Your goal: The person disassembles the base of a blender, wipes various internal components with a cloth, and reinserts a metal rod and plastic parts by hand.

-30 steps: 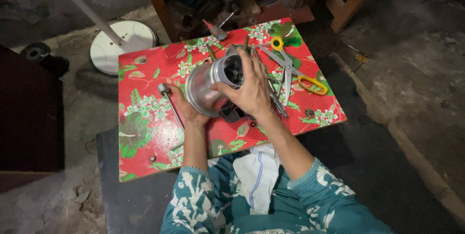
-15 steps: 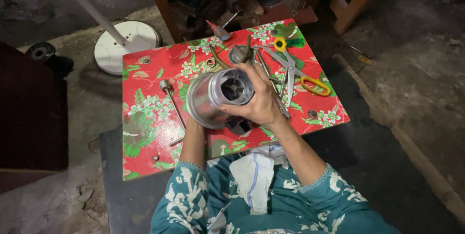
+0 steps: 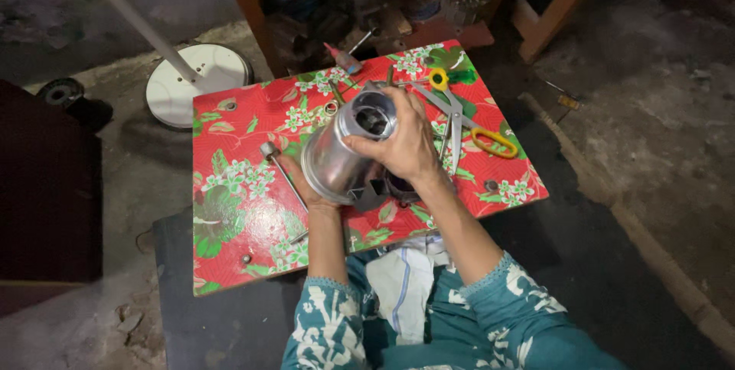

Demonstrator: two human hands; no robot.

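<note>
Two hands are holding a shiny silver metal cylinder (image 3: 346,148) above the red floral-covered table (image 3: 237,178). I am seeing my left hand (image 3: 300,180) cupping it from beneath, while my right hand (image 3: 402,144) is gripping its top. Yellow-handled scissors (image 3: 463,121) are lying further right.

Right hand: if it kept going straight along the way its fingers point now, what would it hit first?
The right hand already grips the silver metal cylinder, fingers pointing toward the table's left side. Beyond the cylinder, the thin metal rod on the red floral tabletop seems next, though depth is unclear.
</note>
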